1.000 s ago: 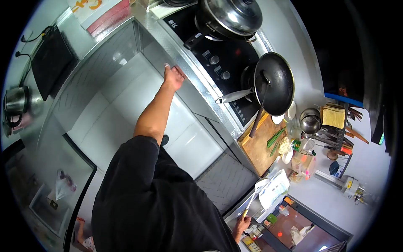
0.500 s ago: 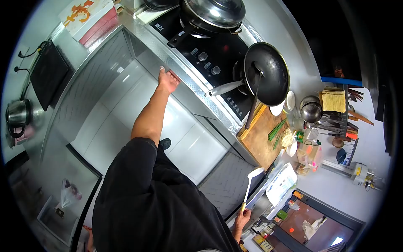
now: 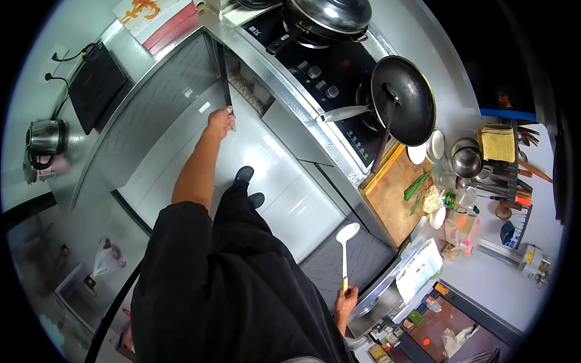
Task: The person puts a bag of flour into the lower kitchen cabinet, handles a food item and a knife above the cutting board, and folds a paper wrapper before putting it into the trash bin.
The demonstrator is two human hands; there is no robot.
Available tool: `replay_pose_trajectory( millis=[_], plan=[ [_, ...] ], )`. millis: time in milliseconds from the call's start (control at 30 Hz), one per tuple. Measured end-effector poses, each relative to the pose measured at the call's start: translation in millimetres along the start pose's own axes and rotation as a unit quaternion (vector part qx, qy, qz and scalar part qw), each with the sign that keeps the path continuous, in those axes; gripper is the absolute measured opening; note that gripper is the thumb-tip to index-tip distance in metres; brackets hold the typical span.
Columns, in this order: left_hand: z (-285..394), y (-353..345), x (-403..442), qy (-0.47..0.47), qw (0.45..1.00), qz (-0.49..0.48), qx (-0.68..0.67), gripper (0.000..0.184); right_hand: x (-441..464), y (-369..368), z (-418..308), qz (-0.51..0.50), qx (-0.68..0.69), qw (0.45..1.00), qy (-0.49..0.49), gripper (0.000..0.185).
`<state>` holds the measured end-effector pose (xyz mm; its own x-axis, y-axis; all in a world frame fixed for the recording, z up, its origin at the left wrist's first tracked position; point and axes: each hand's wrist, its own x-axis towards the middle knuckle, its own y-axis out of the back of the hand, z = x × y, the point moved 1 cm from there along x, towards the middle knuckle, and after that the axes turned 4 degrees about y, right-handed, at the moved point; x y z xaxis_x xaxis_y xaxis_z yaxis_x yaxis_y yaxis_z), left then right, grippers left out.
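My left hand (image 3: 219, 123) is closed on the edge of a cabinet door (image 3: 226, 81), which stands swung open below the stove counter. Pale containers show in the cabinet opening (image 3: 248, 81) beside it. Low on the right, my right hand (image 3: 345, 302) is wrapped round the yellow handle of a ladle (image 3: 347, 233), whose bowl points away from me over the floor. Above the cabinet is the black cooktop (image 3: 333, 69). On it rest a lidded pan (image 3: 327, 21) and a wok (image 3: 405, 109) with a dark-handled utensil inside.
Right of the cooktop lies a wooden cutting board (image 3: 393, 193) with green onions (image 3: 417, 184) on it. Bowls, including a metal bowl (image 3: 467, 160), stand behind. A kettle (image 3: 45, 142) is on the left counter. White tiles (image 3: 281, 199) cover the floor near my feet.
The cabinet door has swung open, and my left hand has moved left and toward me with its edge, fingers now closed. The ladle has shifted left and points more straight ahead.
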<state>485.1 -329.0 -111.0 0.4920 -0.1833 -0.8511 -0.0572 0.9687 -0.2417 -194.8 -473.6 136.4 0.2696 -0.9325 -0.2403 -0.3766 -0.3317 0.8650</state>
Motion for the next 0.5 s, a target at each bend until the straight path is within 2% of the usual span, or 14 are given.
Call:
replay_pose_trajectory(
  millis=[33,133,167,267,333,367,400,467,500],
  plan=[
    [8.0,8.0,-12.0,-0.013,1.0,0.025,0.013,0.023,3.8,-4.3,-2.2,-0.006,-0.061,0.998,0.017,0.017],
    [26.5,42.2,-9.9,-0.046,0.997,0.048,0.045,0.021,18.7,-33.3,1.1,-0.034,-0.004,0.999,0.004,0.017],
    [33.6,52.0,-7.8,-0.035,0.995,0.068,0.065,0.023,25.3,-43.4,8.8,-0.052,-0.032,0.998,0.016,0.019],
    [49.8,73.9,-16.6,-0.02,0.987,0.131,0.089,0.024,35.6,-58.1,-50.8,-0.06,-0.097,0.992,0.058,0.018],
    [62.7,88.8,-23.2,-0.078,0.979,0.171,0.08,0.023,37.8,-67.6,-67.9,-0.066,-0.134,0.987,0.064,0.018],
    [73.6,92.2,-32.5,-0.074,0.975,0.195,0.082,0.022,39.1,-73.5,-74.2,-0.077,-0.125,0.986,0.078,0.02],
    [76.5,101.8,-28.5,-0.073,0.974,0.196,0.083,0.022,39.4,-80.0,-82.1,-0.091,-0.117,0.985,0.093,0.021],
    [91.0,133.1,-15.1,-0.145,0.966,0.176,0.123,0.02,36.4,-92.6,-102.7,-0.102,-0.107,0.985,0.083,0.022],
    [95.4,147.5,-8.0,-0.145,0.964,0.184,0.123,0.02,33.9,-99.8,-114.3,-0.109,-0.101,0.986,0.072,0.022]
  ],
)
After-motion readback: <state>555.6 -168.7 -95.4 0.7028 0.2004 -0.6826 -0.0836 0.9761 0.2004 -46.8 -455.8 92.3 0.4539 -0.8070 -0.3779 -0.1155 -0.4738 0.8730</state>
